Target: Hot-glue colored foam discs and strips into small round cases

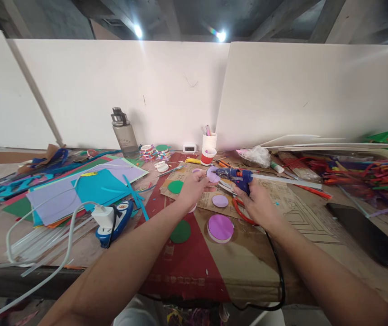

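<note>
My right hand (258, 199) is wrapped round a blue hot glue gun (243, 177) with a long clear glue stick out of its back. The gun's nozzle is at a small lilac paper disc (213, 174), which my left hand (194, 185) pinches by its left edge. Whether the nozzle touches the disc I cannot tell. Below lie another lilac disc (220, 201) and a larger purple disc (220, 227) on a white round piece. Green discs (180, 232) lie near my left forearm. Red-handled scissors (239, 210) lie partly hidden beside my right hand.
A blue power strip (114, 226) with white cables and coloured paper sheets (95, 192) lie left. Behind stand a water bottle (125, 133), paper cups (208, 156) and a small white clock (189, 147). A black phone (366, 233) and coloured pipe cleaners (377, 167) are right.
</note>
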Available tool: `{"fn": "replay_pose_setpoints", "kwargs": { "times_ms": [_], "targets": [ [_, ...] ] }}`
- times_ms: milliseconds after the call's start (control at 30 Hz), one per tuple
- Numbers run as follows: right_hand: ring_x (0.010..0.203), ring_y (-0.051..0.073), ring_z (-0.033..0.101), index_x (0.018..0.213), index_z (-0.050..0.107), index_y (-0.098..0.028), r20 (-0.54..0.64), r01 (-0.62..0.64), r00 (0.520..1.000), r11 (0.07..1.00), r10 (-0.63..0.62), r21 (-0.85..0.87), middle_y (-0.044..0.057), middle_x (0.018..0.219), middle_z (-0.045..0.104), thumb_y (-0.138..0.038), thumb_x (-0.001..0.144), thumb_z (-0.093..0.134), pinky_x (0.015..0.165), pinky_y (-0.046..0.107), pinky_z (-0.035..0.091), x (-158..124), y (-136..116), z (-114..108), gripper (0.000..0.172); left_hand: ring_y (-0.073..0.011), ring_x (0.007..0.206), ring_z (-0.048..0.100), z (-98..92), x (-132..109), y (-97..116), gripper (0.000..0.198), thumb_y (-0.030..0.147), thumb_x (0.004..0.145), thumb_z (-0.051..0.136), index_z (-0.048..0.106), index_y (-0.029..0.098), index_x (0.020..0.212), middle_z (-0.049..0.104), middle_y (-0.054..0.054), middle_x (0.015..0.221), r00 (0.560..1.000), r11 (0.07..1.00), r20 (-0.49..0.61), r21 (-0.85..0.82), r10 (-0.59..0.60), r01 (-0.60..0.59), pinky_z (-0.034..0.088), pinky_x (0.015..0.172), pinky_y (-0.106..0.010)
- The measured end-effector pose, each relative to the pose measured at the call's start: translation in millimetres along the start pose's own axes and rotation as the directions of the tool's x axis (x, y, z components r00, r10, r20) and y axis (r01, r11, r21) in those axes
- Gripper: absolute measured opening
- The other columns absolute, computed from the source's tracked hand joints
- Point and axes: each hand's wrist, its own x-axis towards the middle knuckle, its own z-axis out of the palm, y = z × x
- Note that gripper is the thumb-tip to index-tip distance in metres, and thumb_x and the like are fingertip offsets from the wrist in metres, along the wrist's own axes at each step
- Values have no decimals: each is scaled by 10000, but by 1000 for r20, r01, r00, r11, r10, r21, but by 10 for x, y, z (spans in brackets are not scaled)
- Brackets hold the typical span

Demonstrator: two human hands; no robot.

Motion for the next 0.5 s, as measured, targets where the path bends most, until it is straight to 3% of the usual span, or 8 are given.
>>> {"fn": "replay_pose_setpoints", "kwargs": {
  "times_ms": [200, 333, 500],
  "targets": [
    [898, 317, 661, 1106, 563, -194, -26, -47, 999, 999, 47, -4, 144, 998, 715, -441, 903, 472, 786, 446, 499, 32, 33, -38, 333, -190, 845, 722, 8, 6, 28, 200, 154, 815, 616, 708, 136, 992, 744, -106, 1026, 999, 1000, -45, 21, -4, 5, 582, 729, -287],
    [892, 308, 656, 1055, 575, -215, -25, 2, 1000, 998, -4, -65, 134, 987, 713, -434, 916, 458, 763, 428, 498, 12, 28, -20, 284, -183, 842, 722, -34, 41, 38, 255, 149, 817, 604, 691, 137, 1056, 751, -90, 985, 994, 1000, -108, 3, 21, -21, 592, 766, -306],
    [800, 309, 637, 916, 560, -202, 14, 38, 999, 986, -36, -165, 155, 866, 694, -446, 920, 424, 709, 418, 483, -25, 13, 29, 279, -185, 860, 723, -45, 41, 41, 222, 148, 821, 596, 689, 138, 1023, 743, -83, 1015, 994, 1000, -103, -10, 23, -24, 596, 788, -317]
  ]
}}
